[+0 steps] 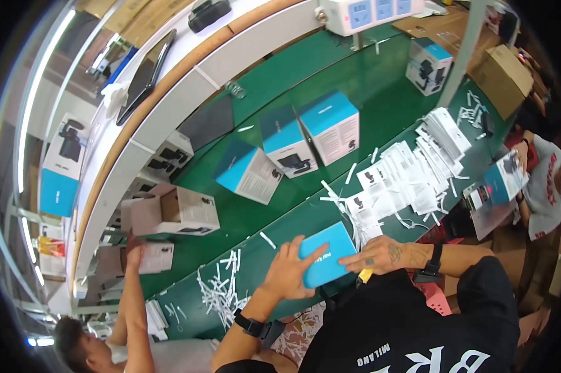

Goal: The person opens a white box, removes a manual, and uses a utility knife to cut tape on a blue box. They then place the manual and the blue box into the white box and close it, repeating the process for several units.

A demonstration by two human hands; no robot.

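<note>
Close in front of my body, a box [328, 256] with a bright blue face is held between my two hands. My left hand [289, 271] wraps round its left side, thumb laid across the blue face. The fingers of my right hand [379, 255] press on the box's right edge. Below my right palm a small yellow object [366, 275] sticks out, its kind hidden. To the right of the box lies a long row of white printed leaflets [411, 174] with paper strips around them.
Blue-and-white boxes [329, 127] stand farther back on the green conveyor belt [255, 227], with an open box [171, 210] to the left. Shredded paper strips [221, 292] lie left of my hands. Co-workers' hands [133, 252] are busy at left and right.
</note>
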